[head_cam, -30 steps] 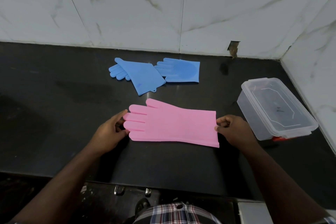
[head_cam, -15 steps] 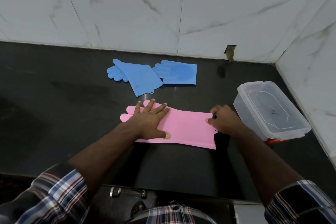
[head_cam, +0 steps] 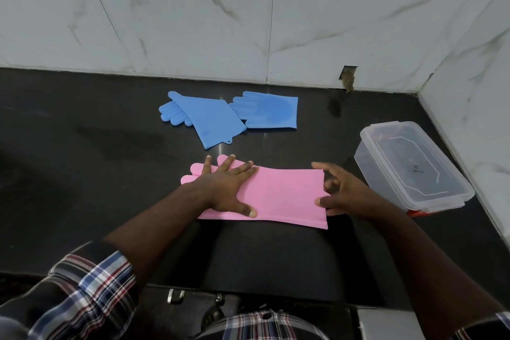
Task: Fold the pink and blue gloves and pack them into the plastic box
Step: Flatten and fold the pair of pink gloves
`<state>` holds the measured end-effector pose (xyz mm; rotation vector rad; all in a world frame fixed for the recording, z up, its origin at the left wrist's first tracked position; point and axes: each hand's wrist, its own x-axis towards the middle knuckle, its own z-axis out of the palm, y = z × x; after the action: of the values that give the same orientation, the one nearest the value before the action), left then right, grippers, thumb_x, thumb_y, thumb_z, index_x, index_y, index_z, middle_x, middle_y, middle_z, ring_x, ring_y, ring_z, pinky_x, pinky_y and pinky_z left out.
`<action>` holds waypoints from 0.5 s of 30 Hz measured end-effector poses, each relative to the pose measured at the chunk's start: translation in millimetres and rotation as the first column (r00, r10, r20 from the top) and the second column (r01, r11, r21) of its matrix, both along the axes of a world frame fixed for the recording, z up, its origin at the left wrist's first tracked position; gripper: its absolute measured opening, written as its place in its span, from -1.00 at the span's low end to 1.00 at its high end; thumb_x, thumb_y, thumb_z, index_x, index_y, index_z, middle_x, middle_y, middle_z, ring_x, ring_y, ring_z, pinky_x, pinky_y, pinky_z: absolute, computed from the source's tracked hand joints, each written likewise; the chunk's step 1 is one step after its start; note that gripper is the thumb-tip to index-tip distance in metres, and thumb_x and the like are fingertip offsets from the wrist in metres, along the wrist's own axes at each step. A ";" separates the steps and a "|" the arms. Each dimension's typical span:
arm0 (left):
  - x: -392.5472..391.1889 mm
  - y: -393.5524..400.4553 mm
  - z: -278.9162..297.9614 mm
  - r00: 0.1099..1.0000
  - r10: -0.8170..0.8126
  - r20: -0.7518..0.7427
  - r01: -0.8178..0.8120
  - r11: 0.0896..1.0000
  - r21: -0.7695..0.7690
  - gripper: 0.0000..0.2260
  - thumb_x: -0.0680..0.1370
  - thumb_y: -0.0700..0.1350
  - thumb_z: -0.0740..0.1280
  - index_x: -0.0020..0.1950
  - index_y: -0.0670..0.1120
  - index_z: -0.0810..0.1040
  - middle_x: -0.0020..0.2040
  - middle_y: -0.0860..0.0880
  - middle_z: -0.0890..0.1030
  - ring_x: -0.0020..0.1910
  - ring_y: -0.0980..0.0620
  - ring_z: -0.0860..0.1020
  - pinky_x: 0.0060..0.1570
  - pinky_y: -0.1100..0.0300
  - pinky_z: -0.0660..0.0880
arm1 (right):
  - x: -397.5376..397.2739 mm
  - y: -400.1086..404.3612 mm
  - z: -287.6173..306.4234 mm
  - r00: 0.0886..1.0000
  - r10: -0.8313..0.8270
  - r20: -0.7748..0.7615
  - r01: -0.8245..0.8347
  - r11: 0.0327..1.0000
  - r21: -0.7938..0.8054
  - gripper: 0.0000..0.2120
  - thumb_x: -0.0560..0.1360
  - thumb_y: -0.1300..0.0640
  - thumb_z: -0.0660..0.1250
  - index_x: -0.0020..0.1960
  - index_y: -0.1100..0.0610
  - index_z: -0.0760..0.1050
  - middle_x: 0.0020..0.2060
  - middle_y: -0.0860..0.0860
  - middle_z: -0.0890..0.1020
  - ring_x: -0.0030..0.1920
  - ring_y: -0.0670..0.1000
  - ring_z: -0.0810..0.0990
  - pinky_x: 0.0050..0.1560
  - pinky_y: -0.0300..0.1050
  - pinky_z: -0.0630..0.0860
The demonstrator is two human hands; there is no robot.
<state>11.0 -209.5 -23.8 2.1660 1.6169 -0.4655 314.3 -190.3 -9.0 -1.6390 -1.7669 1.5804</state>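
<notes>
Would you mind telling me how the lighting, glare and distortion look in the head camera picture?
Head view: soft, even light; the black counter shows only faint sheen and a small glint behind the blue gloves; wide-angle bending slants the tile joints; the pink glove and both hands look sharp; the clear plastic box shows no strong glare.

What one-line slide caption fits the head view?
Left hand presses the pink glove flat while right hand touches its cuff; blue gloves, lidded plastic box wait.
</notes>
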 end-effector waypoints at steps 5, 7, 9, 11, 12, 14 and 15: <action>-0.4 0.3 -0.5 1.000 0.003 0.005 -0.003 1.000 -0.004 0.00 0.39 0.50 0.26 0.61 0.17 -0.23 0.64 0.15 -0.19 0.61 -0.09 -0.27 0.42 -0.44 -0.33 | -0.9 -7.2 1.5 0.983 0.114 0.146 -0.110 0.993 -0.037 -0.16 0.32 0.35 0.56 0.49 -0.02 0.30 0.23 0.02 0.47 -0.06 -0.07 0.57 -0.12 -0.18 0.63; -0.5 0.3 -0.6 1.000 0.001 0.002 -0.001 1.000 0.000 0.00 0.39 0.50 0.26 0.61 0.17 -0.23 0.64 0.15 -0.19 0.61 -0.09 -0.27 0.42 -0.44 -0.32 | 0.1 -7.3 1.2 0.979 0.122 0.165 -0.119 0.993 -0.028 -0.13 0.32 0.34 0.57 0.51 0.00 0.27 0.19 0.03 0.49 -0.14 -0.08 0.58 -0.12 -0.20 0.60; -0.8 0.2 -1.4 1.000 0.000 0.000 0.000 1.000 0.002 0.00 0.39 0.50 0.25 0.61 0.17 -0.23 0.64 0.15 -0.19 0.61 -0.09 -0.27 0.41 -0.44 -0.32 | 2.5 -5.9 3.7 0.981 0.100 0.164 -0.099 0.995 -0.013 -0.13 0.33 0.32 0.56 0.52 0.00 0.26 0.13 0.00 0.51 -0.16 -0.03 0.62 -0.12 -0.19 0.61; -1.1 0.2 -2.5 1.000 0.004 0.000 -0.004 1.000 0.002 0.01 0.38 0.51 0.25 0.61 0.18 -0.23 0.64 0.15 -0.19 0.61 -0.09 -0.27 0.41 -0.45 -0.33 | 4.2 -4.7 5.2 0.981 0.089 0.173 -0.093 0.996 0.010 -0.12 0.34 0.30 0.56 0.53 -0.03 0.23 0.20 -0.01 0.49 -0.13 0.02 0.64 -0.08 -0.17 0.63; -1.2 0.5 -3.1 1.000 0.004 0.000 -0.004 1.000 0.002 0.01 0.38 0.52 0.25 0.61 0.18 -0.23 0.64 0.16 -0.19 0.61 -0.09 -0.27 0.40 -0.44 -0.34 | 4.0 -4.7 4.9 0.980 0.093 0.177 -0.099 0.995 0.022 -0.11 0.34 0.30 0.56 0.53 -0.04 0.21 0.24 0.00 0.47 -0.14 0.02 0.63 -0.10 -0.20 0.62; -1.0 0.7 -3.3 1.000 0.004 -0.004 -0.004 1.000 0.001 0.01 0.38 0.52 0.25 0.61 0.18 -0.23 0.64 0.16 -0.19 0.61 -0.09 -0.27 0.39 -0.44 -0.35 | 3.0 -6.5 2.5 0.975 0.112 0.190 -0.120 0.992 0.033 -0.07 0.33 0.28 0.56 0.55 -0.05 0.17 0.33 0.01 0.42 -0.09 -0.01 0.60 -0.06 -0.21 0.59; -0.9 0.7 -2.9 1.000 0.003 -0.006 -0.003 1.000 0.000 0.01 0.38 0.52 0.25 0.61 0.18 -0.24 0.64 0.16 -0.20 0.61 -0.09 -0.27 0.39 -0.43 -0.35 | 2.8 -7.4 0.4 0.974 0.117 0.194 -0.124 0.992 0.028 -0.05 0.32 0.27 0.57 0.55 -0.07 0.15 0.38 0.01 0.39 0.00 -0.01 0.58 0.03 -0.16 0.59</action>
<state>10.2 -208.9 -26.7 2.1632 1.6232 -0.4720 317.1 -197.7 -8.6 -1.7467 -2.0161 1.4680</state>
